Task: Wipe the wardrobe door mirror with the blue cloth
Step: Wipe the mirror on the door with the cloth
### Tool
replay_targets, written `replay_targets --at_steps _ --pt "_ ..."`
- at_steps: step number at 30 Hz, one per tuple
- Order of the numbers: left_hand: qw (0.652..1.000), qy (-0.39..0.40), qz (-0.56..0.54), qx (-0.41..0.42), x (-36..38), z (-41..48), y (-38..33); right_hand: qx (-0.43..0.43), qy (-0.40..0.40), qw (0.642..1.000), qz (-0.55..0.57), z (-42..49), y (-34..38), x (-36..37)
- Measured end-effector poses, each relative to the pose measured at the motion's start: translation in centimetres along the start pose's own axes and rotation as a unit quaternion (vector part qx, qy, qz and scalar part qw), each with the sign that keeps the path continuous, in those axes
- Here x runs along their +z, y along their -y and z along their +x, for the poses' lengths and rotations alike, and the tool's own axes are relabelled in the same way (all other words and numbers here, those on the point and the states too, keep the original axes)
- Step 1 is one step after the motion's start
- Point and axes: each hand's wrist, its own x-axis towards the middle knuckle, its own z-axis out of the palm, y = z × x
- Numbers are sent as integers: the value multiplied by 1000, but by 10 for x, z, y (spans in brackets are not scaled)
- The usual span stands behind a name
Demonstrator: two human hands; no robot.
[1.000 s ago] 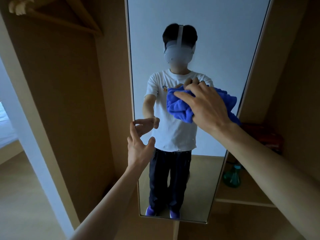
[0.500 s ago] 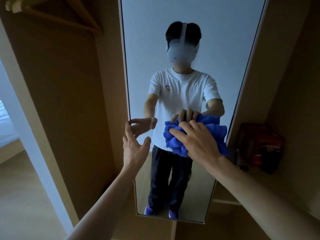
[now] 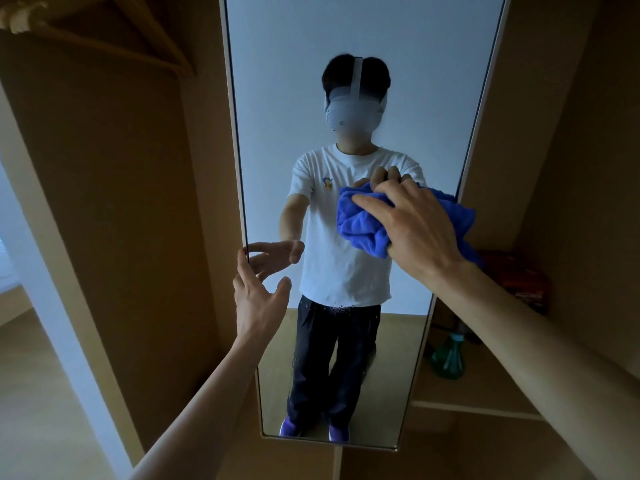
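Mirror (image 3: 346, 46) fills the middle of the frame, tall and narrow, with tan wardrobe panels (image 3: 121, 237) on either side. On my feed I see the blue cloth (image 3: 363, 226) bunched into a wad and pressed against the glass, right of centre and close to the mirror's right edge. The right hand (image 3: 419, 230) covers it from behind, fingers curled over the top of the wad and thumb laid across its upper left, so this hand grips the cloth against the glass. The left hand (image 3: 258, 299) sits lower, at centre left, fingers spread wide and holding nothing; its fingertips reach the mirror's left edge, while the thumb stands apart over the glass. A thin band of small specks (image 3: 336, 308) shows on the glass below the cloth. The reflection gives me a person in a white T-shirt and dark trousers, wearing a headset. At upper left a wooden hanger (image 3: 114, 50) hangs inside the wardrobe. At lower right a green bottle (image 3: 448, 358) stands on a shelf (image 3: 491, 393), with a red box (image 3: 519, 271) above it, partly hidden by the right forearm.
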Motion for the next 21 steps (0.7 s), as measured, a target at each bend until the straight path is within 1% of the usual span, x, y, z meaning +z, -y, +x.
replay_targets --at_steps 3,5,7,10,13,15,18,21 --pt "1000 -7 2 -4 3 -1 -1 -3 -13 1000 -15 -4 0 1" --pt "1000 -11 3 -2 4 -2 0 -16 3 999 -30 -11 3 10" --pt "1000 -16 5 2 4 -3 1 -21 12 1000 -14 -23 5 21" --pt "1000 -19 8 1 5 -2 1 -29 3 999 19 -49 13 35" --pt "1000 -19 9 -4 7 -2 0 -42 28 999 13 -70 18 47" --pt "1000 -21 8 -4 7 -3 0 -41 37 998 16 -73 17 48" --pt "1000 -16 10 -6 6 -1 1 -41 24 999 22 -67 10 40" --pt "1000 -8 6 -4 4 0 2 -19 14 1000 16 -54 -9 30"
